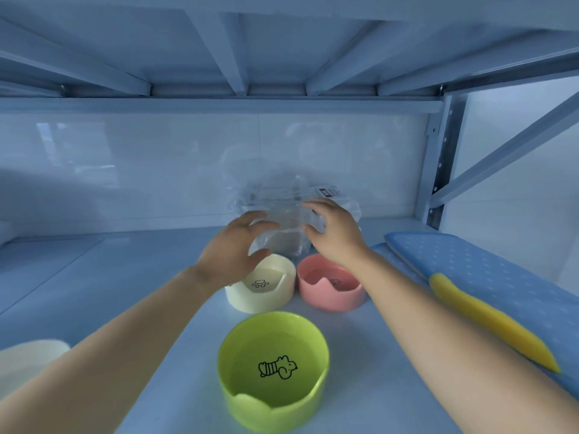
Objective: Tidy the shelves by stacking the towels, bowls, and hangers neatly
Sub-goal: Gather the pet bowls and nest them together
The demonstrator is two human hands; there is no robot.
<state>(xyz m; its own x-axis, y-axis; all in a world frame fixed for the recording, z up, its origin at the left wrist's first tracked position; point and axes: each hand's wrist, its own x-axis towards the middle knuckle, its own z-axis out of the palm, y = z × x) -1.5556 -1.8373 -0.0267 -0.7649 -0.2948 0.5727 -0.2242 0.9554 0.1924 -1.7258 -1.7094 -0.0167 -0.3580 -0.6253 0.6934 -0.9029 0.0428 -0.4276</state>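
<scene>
Three pet bowls stand on the shelf [125, 277]: a green one [273, 369] nearest me, a cream one [261, 285] behind it to the left and a pink one [330, 283] to the right. Behind the bowls sits a clear plastic package [283, 211] with a label. My left hand [233, 249] and my right hand [332, 230] reach over the bowls, one on each side of the package, fingers spread and curved near its wrap. Whether they touch it is unclear. A folded blue dotted towel [488, 277] lies at the right.
A yellow object [488, 321] lies on the blue towel by my right forearm. A cream-coloured item [28, 358] peeks in at the lower left. The shelf above hangs low overhead. A metal upright and diagonal brace [445, 158] stand at the back right.
</scene>
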